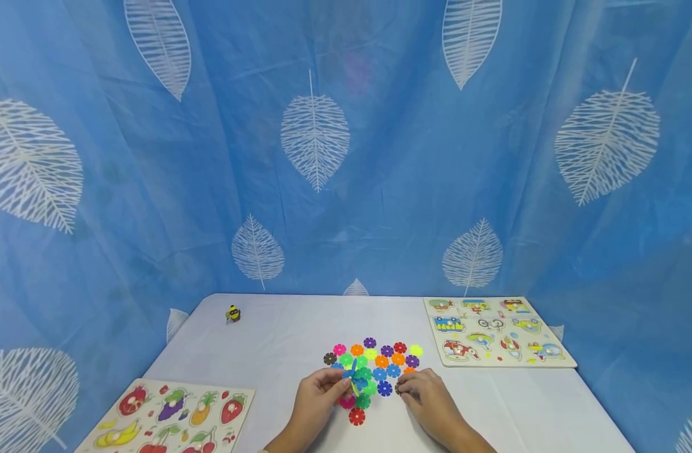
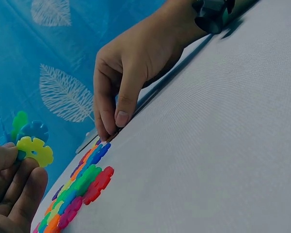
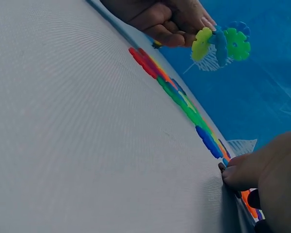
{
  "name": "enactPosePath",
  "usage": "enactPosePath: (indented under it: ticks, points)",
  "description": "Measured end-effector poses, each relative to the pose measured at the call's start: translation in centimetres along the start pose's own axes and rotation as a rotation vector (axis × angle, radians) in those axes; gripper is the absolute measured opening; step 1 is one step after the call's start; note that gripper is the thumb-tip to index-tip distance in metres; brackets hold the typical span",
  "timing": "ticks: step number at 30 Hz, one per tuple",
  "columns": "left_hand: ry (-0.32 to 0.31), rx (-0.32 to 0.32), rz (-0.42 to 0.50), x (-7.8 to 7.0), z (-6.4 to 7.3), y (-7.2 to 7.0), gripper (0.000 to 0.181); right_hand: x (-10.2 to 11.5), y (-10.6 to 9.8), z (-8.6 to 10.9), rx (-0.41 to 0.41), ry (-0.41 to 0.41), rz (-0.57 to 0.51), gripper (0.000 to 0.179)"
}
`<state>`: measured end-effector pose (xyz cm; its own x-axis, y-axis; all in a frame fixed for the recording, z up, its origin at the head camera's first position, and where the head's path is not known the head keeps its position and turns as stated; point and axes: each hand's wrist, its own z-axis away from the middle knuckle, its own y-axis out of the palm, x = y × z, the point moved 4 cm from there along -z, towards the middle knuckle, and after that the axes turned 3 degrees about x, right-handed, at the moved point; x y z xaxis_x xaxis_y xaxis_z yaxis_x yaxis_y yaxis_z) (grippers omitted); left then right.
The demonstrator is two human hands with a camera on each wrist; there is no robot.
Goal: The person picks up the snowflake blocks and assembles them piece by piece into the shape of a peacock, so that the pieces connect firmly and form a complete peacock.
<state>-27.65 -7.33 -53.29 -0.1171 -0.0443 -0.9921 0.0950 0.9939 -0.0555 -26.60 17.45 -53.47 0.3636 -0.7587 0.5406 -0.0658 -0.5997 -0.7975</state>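
Observation:
My left hand [image 1: 316,399] pinches a small joined cluster of notched plastic flower discs [image 1: 355,379], held up above the table. Blue, green and yellow pieces show in the cluster [image 3: 220,44] in the right wrist view, standing at angles to one another. On the right of the loose discs, my right hand [image 1: 429,402] pinches a brown flower disc [image 1: 399,390] down at the tabletop. The thumb and fingertips cover most of this disc [image 3: 221,167]. Between the hands lie several loose flower discs [image 1: 384,388], flat, in red, orange, green, blue, purple and yellow.
A fruit puzzle board [image 1: 170,418] lies at the front left, a vehicle puzzle board [image 1: 496,333] at the back right. Near the back left edge stands a small yellow-and-black figure [image 1: 233,313]. A blue leaf-patterned curtain [image 1: 380,157] hangs behind the white table [image 1: 301,327].

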Motion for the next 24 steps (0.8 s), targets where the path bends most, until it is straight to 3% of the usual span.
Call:
enactPosePath:
  ticks: [5,12,19,24]
  points:
    - [-0.008,0.0,-0.001,0.1,0.0,0.1,0.015,0.1,-0.1,0.0,0.036,0.009,-0.073,0.018]
    - [-0.007,0.01,-0.001,0.2,0.1,0.1,0.012,-0.1,-0.1,0.0,0.048,0.05,-0.277,0.023]
    - [0.004,0.014,-0.005,0.2,0.3,0.3,0.01,0.1,-0.4,-0.1,-0.041,0.085,-0.404,0.018]
    - [0.056,0.045,-0.046,-0.1,0.0,0.7,0.01,0.6,-1.2,-0.6,-0.098,0.068,-0.563,0.02]
